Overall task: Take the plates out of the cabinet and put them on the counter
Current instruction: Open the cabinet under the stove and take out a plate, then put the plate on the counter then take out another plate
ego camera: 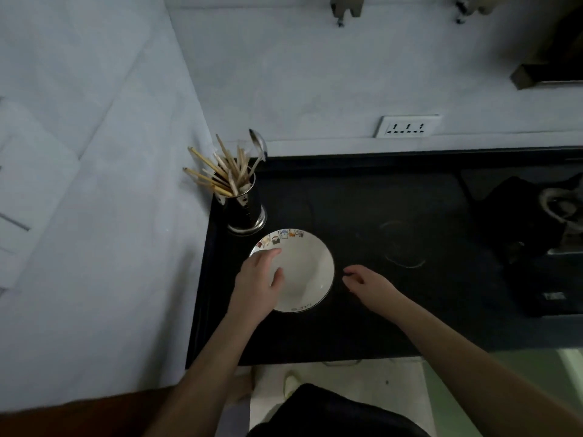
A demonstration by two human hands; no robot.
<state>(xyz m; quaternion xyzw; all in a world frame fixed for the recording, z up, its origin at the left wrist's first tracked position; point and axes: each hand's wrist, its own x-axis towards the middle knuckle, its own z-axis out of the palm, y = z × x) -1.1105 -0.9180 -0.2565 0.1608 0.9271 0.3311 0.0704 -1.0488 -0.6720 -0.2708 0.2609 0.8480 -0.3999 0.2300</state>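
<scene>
Left hand (257,283) grips the near-left rim of a white plate (303,272), thumb inside, fingers spread over the edge. Right hand (369,283) hovers just right of it, loosely uncurled, holding nothing. Plate rests on the dark counter (362,326), near a utensil holder (244,209) to its far left.

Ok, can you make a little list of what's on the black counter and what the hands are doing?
plate: white plate with pictures on its rim, on the black counter
left hand: left hand lies on the plate's left edge
right hand: right hand open, beside the plate, apart from it
holder: metal cup of chopsticks behind the plate
</scene>
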